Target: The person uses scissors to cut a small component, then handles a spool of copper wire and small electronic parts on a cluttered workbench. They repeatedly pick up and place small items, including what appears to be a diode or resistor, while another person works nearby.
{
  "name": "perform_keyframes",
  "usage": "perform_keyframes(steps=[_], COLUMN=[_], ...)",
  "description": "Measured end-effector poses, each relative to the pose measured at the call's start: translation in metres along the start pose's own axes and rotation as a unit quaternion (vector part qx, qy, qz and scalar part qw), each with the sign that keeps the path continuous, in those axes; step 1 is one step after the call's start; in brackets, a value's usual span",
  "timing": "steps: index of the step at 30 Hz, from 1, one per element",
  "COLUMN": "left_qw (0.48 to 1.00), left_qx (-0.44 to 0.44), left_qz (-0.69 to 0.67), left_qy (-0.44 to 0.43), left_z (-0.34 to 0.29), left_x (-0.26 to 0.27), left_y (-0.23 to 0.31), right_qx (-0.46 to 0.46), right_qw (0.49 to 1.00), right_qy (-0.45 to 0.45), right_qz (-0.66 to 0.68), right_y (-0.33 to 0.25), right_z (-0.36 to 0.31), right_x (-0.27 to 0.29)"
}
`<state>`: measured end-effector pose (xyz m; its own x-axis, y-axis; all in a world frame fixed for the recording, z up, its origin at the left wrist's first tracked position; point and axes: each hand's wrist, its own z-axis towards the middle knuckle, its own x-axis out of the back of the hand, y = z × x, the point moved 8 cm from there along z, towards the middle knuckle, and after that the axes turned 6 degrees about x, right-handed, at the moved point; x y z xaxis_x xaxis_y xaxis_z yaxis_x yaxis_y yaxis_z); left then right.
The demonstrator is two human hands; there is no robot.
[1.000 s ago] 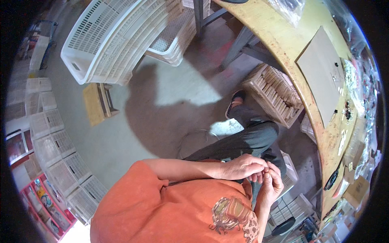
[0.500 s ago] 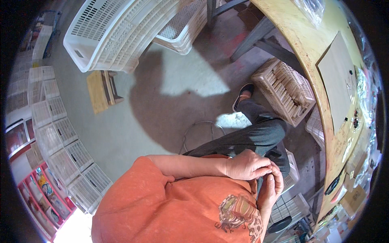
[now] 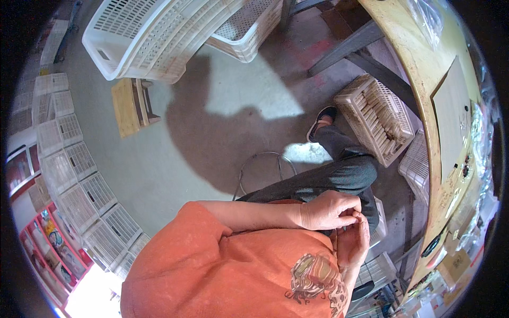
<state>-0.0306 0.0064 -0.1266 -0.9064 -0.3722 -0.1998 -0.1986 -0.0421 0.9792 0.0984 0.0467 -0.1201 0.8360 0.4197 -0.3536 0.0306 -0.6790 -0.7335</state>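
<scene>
Above my lap, my two hands meet at the fingertips. My left hand (image 3: 330, 211) reaches in from the left, its thumb and fingers pinched together. Against those fingertips rests my right hand (image 3: 354, 241), palm partly showing and fingers bent inward in a pinch. Whatever the fingers may hold is too small or too hidden to make out. Under both hands lie my dark grey trousers (image 3: 339, 177) and my orange shirt (image 3: 238, 270).
On the right stands a worn table (image 3: 427, 127) with a cardboard sheet (image 3: 450, 116) and clear plastic bags. A filled crate (image 3: 366, 119) sits beside my foot. White crates (image 3: 143, 45) are stacked at the back, others (image 3: 90, 193) line the left; a wooden stool (image 3: 127, 108) is nearby.
The view has shifted slightly, so table and crates sit a little differently. My hands stay together; the left fingers have tilted, and the right fingers have straightened a little.
</scene>
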Motion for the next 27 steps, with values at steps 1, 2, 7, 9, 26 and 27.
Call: perform_keyframes(steps=[1,2,7,9,26,27], left_qw=[1.0,0.999,0.964,0.955,0.997,0.998], left_qx=[0.002,-0.04,-0.157,-0.182,-0.063,-0.049], left_qz=[-0.001,0.025,0.207,0.227,-0.014,-0.022], left_qy=[-0.005,0.023,0.06,0.051,-0.032,-0.033], left_z=[-0.002,-0.004,-0.019,-0.023,-0.011,-0.009], left_x=[0.0,0.001,0.004,0.003,-0.017,-0.018], left_y=[-0.001,0.001,0.017,0.018,0.012,0.01], right_qx=[0.0,-0.011,-0.022,-0.033,0.063,0.07], right_qw=[1.0,1.0,1.0,0.999,0.998,0.997], right_qy=[0.009,-0.005,0.0,0.019,0.025,0.016], right_qz=[0.006,0.013,0.016,0.011,-0.017,-0.021], right_y=[0.001,0.004,0.008,0.008,0.003,0.002], right_z=[-0.001,-0.002,-0.005,-0.009,-0.018,-0.016], right_x=[0.0,-0.002,-0.007,-0.009,0.029,0.03])
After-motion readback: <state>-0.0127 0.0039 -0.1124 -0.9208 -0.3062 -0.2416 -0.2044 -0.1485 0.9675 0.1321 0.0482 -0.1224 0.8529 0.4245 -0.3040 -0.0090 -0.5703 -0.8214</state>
